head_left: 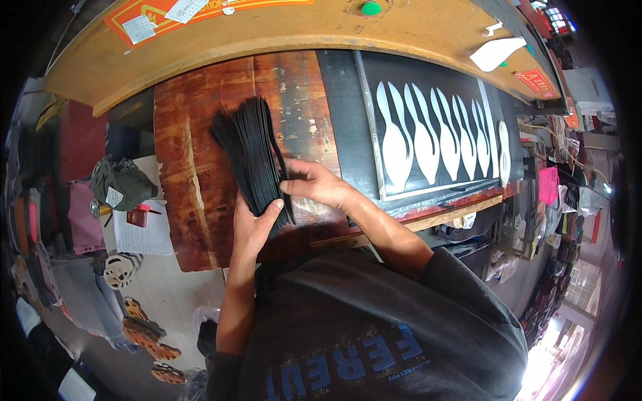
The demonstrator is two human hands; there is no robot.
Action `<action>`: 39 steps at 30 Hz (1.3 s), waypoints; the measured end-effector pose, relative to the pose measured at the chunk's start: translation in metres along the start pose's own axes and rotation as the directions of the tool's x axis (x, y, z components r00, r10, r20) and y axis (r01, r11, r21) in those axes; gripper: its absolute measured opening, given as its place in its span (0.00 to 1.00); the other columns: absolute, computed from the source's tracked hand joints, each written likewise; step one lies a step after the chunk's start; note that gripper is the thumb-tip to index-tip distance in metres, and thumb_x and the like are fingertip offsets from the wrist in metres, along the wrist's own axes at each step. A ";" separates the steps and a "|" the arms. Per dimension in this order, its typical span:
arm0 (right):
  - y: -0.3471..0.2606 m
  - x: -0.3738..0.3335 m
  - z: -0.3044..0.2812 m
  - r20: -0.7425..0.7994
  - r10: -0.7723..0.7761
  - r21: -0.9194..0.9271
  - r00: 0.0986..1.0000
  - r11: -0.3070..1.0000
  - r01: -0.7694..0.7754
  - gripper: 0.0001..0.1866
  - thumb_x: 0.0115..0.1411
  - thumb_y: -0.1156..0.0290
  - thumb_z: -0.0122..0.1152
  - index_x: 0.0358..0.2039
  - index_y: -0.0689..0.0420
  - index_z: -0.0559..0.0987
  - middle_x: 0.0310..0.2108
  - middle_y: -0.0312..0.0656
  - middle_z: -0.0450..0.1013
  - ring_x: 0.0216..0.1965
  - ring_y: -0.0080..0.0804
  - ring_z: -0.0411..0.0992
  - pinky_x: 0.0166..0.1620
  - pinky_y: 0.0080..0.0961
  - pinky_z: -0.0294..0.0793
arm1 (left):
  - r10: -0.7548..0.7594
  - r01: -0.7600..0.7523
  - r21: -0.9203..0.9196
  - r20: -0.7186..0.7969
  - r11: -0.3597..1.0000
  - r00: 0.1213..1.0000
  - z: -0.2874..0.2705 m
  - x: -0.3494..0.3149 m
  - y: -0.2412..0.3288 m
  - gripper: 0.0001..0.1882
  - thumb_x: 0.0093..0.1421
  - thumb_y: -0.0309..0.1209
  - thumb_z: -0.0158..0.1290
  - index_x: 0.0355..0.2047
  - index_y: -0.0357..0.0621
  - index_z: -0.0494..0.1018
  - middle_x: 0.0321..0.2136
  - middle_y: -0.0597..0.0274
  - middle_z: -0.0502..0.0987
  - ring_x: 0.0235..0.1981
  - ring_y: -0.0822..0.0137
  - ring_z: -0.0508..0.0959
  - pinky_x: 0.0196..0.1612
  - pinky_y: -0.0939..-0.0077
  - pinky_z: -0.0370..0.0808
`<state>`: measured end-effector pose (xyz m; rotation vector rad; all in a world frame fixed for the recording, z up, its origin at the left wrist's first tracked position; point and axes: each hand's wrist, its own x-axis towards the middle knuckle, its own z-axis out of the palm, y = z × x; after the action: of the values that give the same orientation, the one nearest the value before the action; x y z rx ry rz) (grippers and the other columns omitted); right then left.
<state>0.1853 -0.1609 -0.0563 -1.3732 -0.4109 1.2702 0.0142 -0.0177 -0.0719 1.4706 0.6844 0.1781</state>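
A thick bundle of thin black strips (pixel 253 157) stands out over the wooden board, its far ends fanned apart. My left hand (pixel 255 224) is closed round the near end of the bundle, with the thumb lying across its right side. My right hand (pixel 319 186) is at the bundle's right edge, thumb and fingers pinching one black strip (pixel 275 144) that stands slightly apart from the others. The tips of some of the right fingers are hidden behind that strip.
The stained wooden board (pixel 180 147) lies beneath my hands. To the right, a dark framed panel (pixel 361 87) carries several white curved shapes (pixel 426 150). A yellow machine beam (pixel 267 33) spans the far side. Paper, a dark cloth bundle (pixel 120 182) and patterned cut pieces (pixel 144 333) lie at left.
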 end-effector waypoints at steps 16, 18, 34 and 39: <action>-0.002 0.001 0.026 -0.194 -0.116 -0.192 0.974 0.978 0.078 0.33 0.65 0.75 0.59 0.71 0.64 0.71 0.55 0.51 0.81 0.56 0.34 0.78 0.62 0.31 0.75 | -0.035 0.034 -0.043 -0.019 0.998 0.999 0.001 -0.002 0.000 0.34 0.61 0.26 0.69 0.64 0.33 0.68 0.51 0.55 0.80 0.50 0.67 0.80 0.54 0.68 0.79; -0.003 0.001 0.023 -0.155 -0.074 -0.171 0.985 0.984 0.048 0.33 0.65 0.75 0.60 0.72 0.65 0.70 0.55 0.54 0.81 0.56 0.36 0.79 0.61 0.32 0.76 | -0.017 0.016 -0.041 -0.019 0.999 1.000 0.001 -0.002 0.002 0.34 0.61 0.27 0.68 0.64 0.33 0.68 0.51 0.56 0.80 0.50 0.67 0.80 0.54 0.68 0.79; -0.005 -0.001 0.019 -0.166 -0.083 -0.279 0.983 0.960 0.034 0.40 0.64 0.73 0.62 0.76 0.68 0.63 0.57 0.60 0.80 0.57 0.35 0.79 0.62 0.30 0.76 | -0.043 0.042 -0.020 -0.026 0.999 0.999 -0.002 -0.003 0.003 0.34 0.61 0.28 0.70 0.64 0.33 0.68 0.53 0.55 0.80 0.52 0.65 0.80 0.58 0.66 0.77; -0.003 -0.002 0.024 -0.251 -0.073 -0.281 0.965 0.960 0.000 0.42 0.64 0.71 0.66 0.76 0.71 0.61 0.56 0.61 0.80 0.58 0.37 0.79 0.62 0.30 0.77 | -0.029 0.029 -0.056 -0.009 0.998 1.000 -0.002 -0.003 0.005 0.34 0.61 0.26 0.69 0.65 0.33 0.67 0.54 0.55 0.80 0.52 0.65 0.80 0.57 0.67 0.78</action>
<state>0.1658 -0.1502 -0.0471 -1.7395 -0.4426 1.0095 0.0120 -0.0175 -0.0663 1.4062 0.7027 0.1808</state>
